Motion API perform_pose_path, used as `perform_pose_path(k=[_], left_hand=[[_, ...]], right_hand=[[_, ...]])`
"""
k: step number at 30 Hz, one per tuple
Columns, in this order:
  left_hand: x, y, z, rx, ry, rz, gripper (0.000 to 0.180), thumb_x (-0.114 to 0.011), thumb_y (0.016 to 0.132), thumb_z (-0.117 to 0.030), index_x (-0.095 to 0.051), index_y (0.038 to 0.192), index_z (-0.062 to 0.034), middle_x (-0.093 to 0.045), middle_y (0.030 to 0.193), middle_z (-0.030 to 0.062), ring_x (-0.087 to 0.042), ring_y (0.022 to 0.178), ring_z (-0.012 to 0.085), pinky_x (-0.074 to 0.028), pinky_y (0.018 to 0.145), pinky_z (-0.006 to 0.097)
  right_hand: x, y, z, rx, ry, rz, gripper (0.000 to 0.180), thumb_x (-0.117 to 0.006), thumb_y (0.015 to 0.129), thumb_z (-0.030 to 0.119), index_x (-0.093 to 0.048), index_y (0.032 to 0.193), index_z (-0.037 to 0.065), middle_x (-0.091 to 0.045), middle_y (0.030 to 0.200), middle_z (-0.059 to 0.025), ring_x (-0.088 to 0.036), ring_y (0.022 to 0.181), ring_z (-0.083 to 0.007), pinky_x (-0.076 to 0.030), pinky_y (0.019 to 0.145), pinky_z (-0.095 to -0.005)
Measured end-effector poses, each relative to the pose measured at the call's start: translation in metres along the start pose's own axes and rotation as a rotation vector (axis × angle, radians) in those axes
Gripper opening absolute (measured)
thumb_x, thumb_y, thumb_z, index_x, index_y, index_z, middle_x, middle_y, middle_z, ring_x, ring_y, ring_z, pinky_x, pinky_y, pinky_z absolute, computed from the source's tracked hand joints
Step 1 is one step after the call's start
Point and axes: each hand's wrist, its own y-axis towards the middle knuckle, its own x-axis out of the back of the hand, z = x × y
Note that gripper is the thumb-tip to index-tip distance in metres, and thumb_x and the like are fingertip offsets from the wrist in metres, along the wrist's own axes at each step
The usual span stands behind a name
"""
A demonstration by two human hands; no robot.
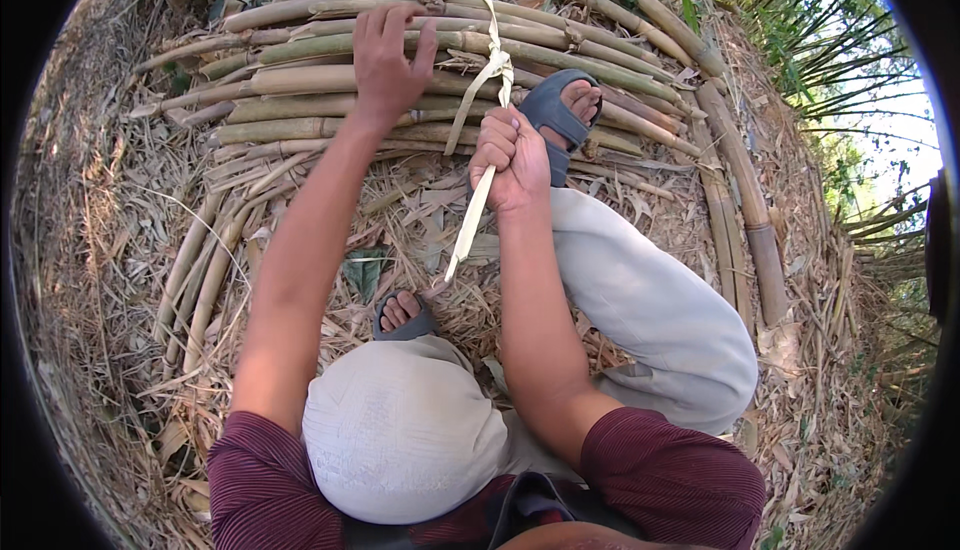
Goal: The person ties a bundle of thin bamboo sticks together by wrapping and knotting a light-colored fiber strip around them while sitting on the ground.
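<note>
Right hand (517,160) is wrapped tight in a fist around a pale flat strip (470,225); its tail hangs out below the fist toward my lap, tip cut ragged. Left hand (388,62) is up over the bundle of bamboo poles (445,82), fingers bent and close together, thumb set apart, holding nothing I can see. Can't tell if the fingertips press on the poles.

Step, my read: cinching the tie. Next move calls for steady tension from the right, with the left bracing the poles or tucking the end so the knot (500,62) doesn't slip.

Bundle lies crosswise on the ground (800,420), toward its far edge, well short of the right edge where green bamboo foliage (790,25) starts. Right sandal (560,110), foot in it, is against the bundle's near side, just beside the strip.

Poles: tan to dull green, ringed at the nodes, mixed thickness, left ends uneven. Knot sits bulky on top, right of the bundle's middle, one flat length draped down from it. Strip is cream, slightly twisted. Underside hidden, so can't confirm how the strip passes beneath.
</note>
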Motion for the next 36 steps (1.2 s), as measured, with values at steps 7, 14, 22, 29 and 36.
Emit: perform_pose_path(k=[7,14,22,29,36], left_hand=[[0.041,-0.055,-0.068,1.51,-1.321,0.752,0.047,-0.044,0.104,-0.043,-0.058,0.111,0.0015,-0.063,0.1,0.0091,-0.063,0.089,0.0176,-0.051,0.083,0.034],[-0.014,-0.077,-0.062,1.381,-2.067,0.68,0.057,-0.044,0.103,-0.04,-0.046,0.131,0.0102,-0.058,0.124,0.0226,-0.056,0.119,0.0318,-0.044,0.107,0.041],[-0.048,-0.085,-0.07,1.329,-2.182,0.454,0.032,-0.049,0.103,-0.024,-0.05,0.128,-0.0032,-0.062,0.112,0.0087,-0.055,0.118,0.0246,-0.055,0.091,0.035],[-0.061,-0.086,-0.072,1.247,-2.128,0.287,0.024,-0.055,0.1,-0.022,-0.057,0.116,-0.0036,-0.065,0.105,0.0105,-0.064,0.105,0.0249,-0.056,0.087,0.037],[-0.078,-0.071,-0.079,1.246,-2.096,0.188,0.016,-0.058,0.098,-0.017,-0.056,0.109,-0.0048,-0.063,0.093,0.0056,-0.069,0.084,0.0225,-0.059,0.077,0.036]], right_hand=[[0.017,0.01,-0.007,0.005,0.183,0.212,0.035,-0.033,0.105,0.025,-0.038,0.073,0.013,-0.027,0.058,0.0061,-0.021,0.044,-0.0043,-0.018,0.038,-0.0208],[0.021,0.019,-0.01,-0.078,0.304,0.328,0.035,-0.033,0.107,0.029,-0.038,0.076,0.013,-0.026,0.059,0.0067,-0.021,0.044,-0.0036,-0.019,0.038,-0.0197],[0.008,0.005,0.029,-0.192,0.042,0.191,0.038,-0.032,0.107,0.031,-0.038,0.075,0.012,-0.031,0.061,0.0037,-0.023,0.044,-0.0045,-0.02,0.037,-0.0199],[-0.023,-0.006,0.032,0.01,-1.037,-0.461,0.04,-0.051,0.101,0.041,-0.055,0.094,0.002,-0.042,0.057,0.0,-0.044,0.047,-0.0104,-0.035,0.045,-0.0246],[-0.02,-0.027,-0.002,1.25,-2.972,-0.48,0.037,-0.062,0.093,0.018,-0.048,0.121,-0.002,-0.06,0.076,-0.0171,-0.066,0.078,-0.0386,-0.053,0.069,-0.0459]])
